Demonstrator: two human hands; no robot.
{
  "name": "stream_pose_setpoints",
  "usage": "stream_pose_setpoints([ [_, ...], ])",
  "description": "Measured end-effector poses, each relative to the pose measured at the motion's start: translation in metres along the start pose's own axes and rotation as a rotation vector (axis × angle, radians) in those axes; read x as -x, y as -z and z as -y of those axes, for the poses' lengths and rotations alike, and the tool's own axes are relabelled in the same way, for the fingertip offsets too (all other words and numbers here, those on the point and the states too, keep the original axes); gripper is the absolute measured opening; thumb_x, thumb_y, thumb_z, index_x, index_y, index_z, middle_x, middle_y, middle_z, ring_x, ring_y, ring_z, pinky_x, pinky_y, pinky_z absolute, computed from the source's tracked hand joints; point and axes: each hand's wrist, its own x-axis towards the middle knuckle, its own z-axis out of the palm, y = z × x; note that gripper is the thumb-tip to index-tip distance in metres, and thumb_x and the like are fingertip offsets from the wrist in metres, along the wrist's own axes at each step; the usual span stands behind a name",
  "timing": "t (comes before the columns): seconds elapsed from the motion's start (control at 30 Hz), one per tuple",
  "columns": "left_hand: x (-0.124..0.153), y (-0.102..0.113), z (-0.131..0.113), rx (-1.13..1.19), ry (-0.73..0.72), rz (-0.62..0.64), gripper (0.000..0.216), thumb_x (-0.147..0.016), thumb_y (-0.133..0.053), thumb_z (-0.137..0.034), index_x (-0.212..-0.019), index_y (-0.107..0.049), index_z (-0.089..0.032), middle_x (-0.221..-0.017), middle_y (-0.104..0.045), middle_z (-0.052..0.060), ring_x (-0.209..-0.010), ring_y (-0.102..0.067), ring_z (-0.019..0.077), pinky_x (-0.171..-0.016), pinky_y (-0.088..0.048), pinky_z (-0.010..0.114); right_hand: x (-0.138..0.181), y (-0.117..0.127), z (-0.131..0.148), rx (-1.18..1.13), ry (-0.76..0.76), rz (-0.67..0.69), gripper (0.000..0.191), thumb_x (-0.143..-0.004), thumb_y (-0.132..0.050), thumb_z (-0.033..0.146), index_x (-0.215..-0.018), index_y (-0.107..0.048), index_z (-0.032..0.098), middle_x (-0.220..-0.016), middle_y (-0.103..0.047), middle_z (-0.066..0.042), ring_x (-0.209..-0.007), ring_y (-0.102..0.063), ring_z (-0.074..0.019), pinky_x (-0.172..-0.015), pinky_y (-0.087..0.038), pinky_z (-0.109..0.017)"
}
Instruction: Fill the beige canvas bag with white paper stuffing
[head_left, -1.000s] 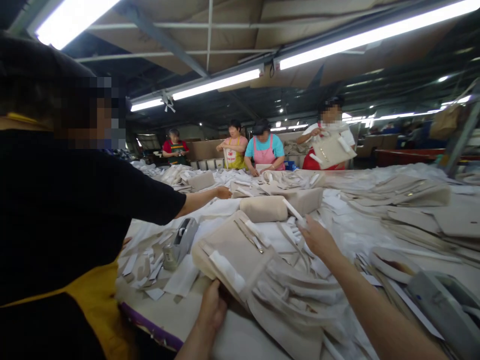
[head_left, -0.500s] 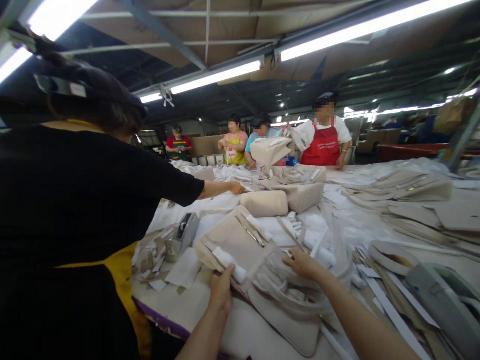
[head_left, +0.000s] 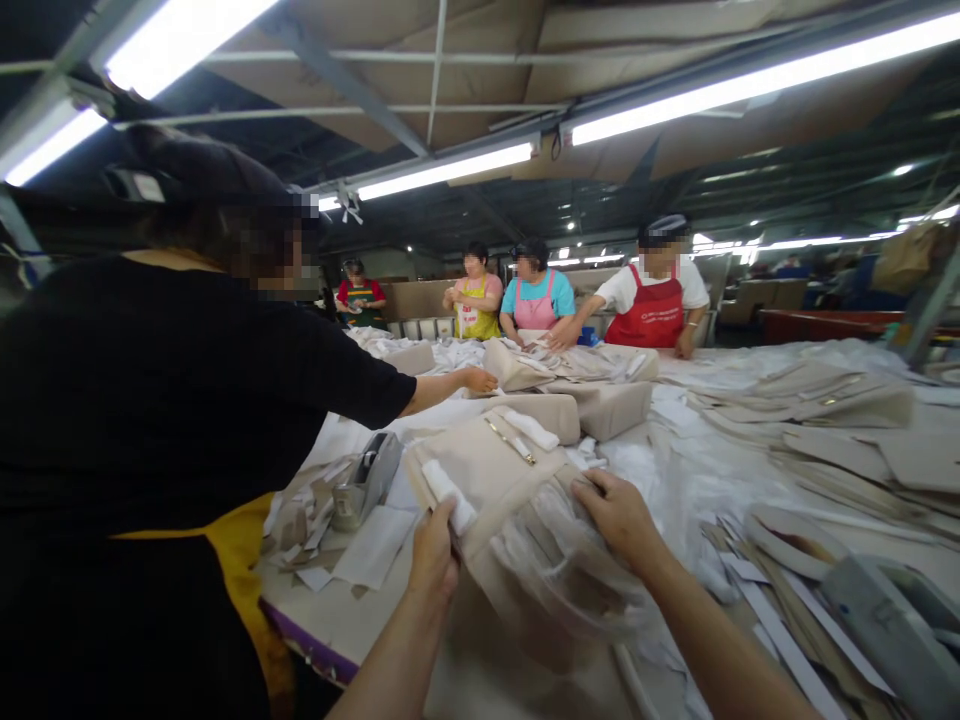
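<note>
A beige handbag (head_left: 491,465) with a gold clasp and white-wrapped handles is lifted off the table in front of me. My left hand (head_left: 433,555) grips its left edge beside a white paper-wrapped handle (head_left: 448,495). My right hand (head_left: 619,515) holds the bag's right side, where a clear plastic wrap (head_left: 559,570) hangs loose below it. Both hands are closed on the bag.
A person in black with a yellow apron (head_left: 135,440) stands close at my left, an arm reaching across the table. A tape dispenser (head_left: 365,480) lies at left, another (head_left: 881,610) at right. Beige bags (head_left: 607,405) and paper strips cover the table (head_left: 337,620). Three persons work at the far side.
I have raised the bag toward me and my right hand has come from the pile onto its right side. A far worker set down the bag they held.
</note>
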Motion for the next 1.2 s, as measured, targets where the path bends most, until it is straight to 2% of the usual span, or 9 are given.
stream_pose_setpoints([
  [0.13, -0.012, -0.01, -0.011, -0.107, 0.043, 0.147, 0.025, -0.072, -0.056, -0.024, -0.093, -0.06, -0.011, -0.075, -0.066, 0.006, -0.066, -0.062, 0.0168, -0.063, -0.051, 0.028, 0.044, 0.013, 0.008, -0.166, -0.088, -0.036, 0.035, -0.08, -0.041, 0.05, -0.082, -0.062, 0.022, -0.078, -0.067, 0.001, -0.077, -0.059, -0.0175, -0.067, -0.039, -0.023],
  [0.27, -0.024, -0.01, 0.012, -0.305, 0.095, 0.25, 0.028, -0.064, -0.06, -0.015, -0.092, -0.063, -0.01, -0.074, -0.067, 0.007, -0.064, -0.062, 0.0182, -0.06, -0.05, 0.028, 0.071, -0.019, -0.033, -0.15, -0.201, 0.057, 0.038, -0.083, -0.035, 0.049, -0.08, -0.059, 0.021, -0.085, -0.067, -0.004, -0.085, -0.059, -0.0204, -0.073, -0.04, -0.026],
  [0.4, -0.028, -0.005, 0.05, -0.517, 0.056, 0.167, 0.036, -0.064, -0.06, -0.012, -0.099, -0.06, -0.01, -0.085, -0.067, 0.009, -0.07, -0.062, 0.0188, -0.062, -0.048, 0.026, 0.082, -0.061, -0.077, 0.108, -0.257, 0.221, 0.033, -0.086, -0.028, 0.038, -0.073, -0.052, 0.02, -0.08, -0.066, -0.008, -0.082, -0.061, -0.0219, -0.071, -0.039, -0.029],
  [0.5, -0.03, -0.003, 0.063, -0.618, -0.035, 0.12, 0.037, -0.07, -0.058, -0.018, -0.106, -0.057, -0.012, -0.091, -0.066, 0.009, -0.078, -0.061, 0.018, -0.067, -0.046, 0.024, 0.084, -0.074, -0.083, 0.257, -0.287, 0.231, 0.031, -0.089, -0.024, 0.036, -0.075, -0.048, 0.021, -0.081, -0.066, -0.009, -0.082, -0.062, -0.0228, -0.068, -0.038, -0.03],
  [0.7, -0.043, -0.003, 0.055, -0.74, -0.191, 0.098, 0.036, -0.075, -0.054, -0.023, -0.11, -0.055, -0.014, -0.098, -0.065, 0.008, -0.088, -0.059, 0.0187, -0.077, -0.044, 0.026, 0.084, -0.069, -0.066, 0.25, -0.211, 0.326, 0.032, -0.091, -0.021, 0.034, -0.078, -0.048, 0.021, -0.083, -0.066, -0.008, -0.084, -0.062, -0.0211, -0.069, -0.038, -0.029],
  [0.93, -0.052, 0.011, 0.067, -0.755, -0.191, 0.134, 0.034, -0.075, -0.057, -0.028, -0.107, -0.058, -0.014, -0.1, -0.065, 0.01, -0.093, -0.058, 0.0204, -0.085, -0.041, 0.03, 0.083, -0.072, -0.058, 0.432, -0.178, 0.487, 0.034, -0.09, -0.024, 0.035, -0.084, -0.054, 0.019, -0.089, -0.067, -0.012, -0.086, -0.063, -0.0262, -0.068, -0.039, -0.034],
  [1.03, -0.044, 0.022, 0.06, -0.711, -0.189, 0.111, 0.041, -0.076, -0.058, -0.028, -0.113, -0.054, -0.013, -0.111, -0.061, 0.013, -0.099, -0.056, 0.0204, -0.086, -0.041, 0.029, 0.08, -0.055, -0.052, 0.498, -0.149, 0.51, 0.032, -0.088, -0.029, 0.037, -0.082, -0.055, 0.02, -0.084, -0.068, -0.012, -0.082, -0.064, -0.0283, -0.065, -0.04, -0.035],
  [1.1, -0.032, 0.034, 0.049, -0.691, -0.195, 0.086, 0.043, -0.076, -0.058, -0.026, -0.116, -0.052, -0.012, -0.117, -0.057, 0.014, -0.103, -0.054, 0.0201, -0.087, -0.041, 0.028, 0.076, -0.04, -0.046, 0.503, -0.142, 0.464, 0.031, -0.088, -0.03, 0.038, -0.084, -0.056, 0.021, -0.082, -0.069, -0.01, -0.079, -0.064, -0.0277, -0.064, -0.04, -0.035],
  [1.2, -0.002, 0.055, 0.029, -0.677, -0.193, 0.114, 0.034, -0.076, -0.057, -0.025, -0.108, -0.057, -0.014, -0.108, -0.061, 0.01, -0.098, -0.056, 0.0175, -0.085, -0.042, 0.024, 0.062, -0.028, -0.034, 0.39, -0.058, 0.371, 0.031, -0.087, -0.032, 0.039, -0.089, -0.058, 0.022, -0.085, -0.068, -0.008, -0.08, -0.063, -0.0235, -0.068, -0.041, -0.033],
])
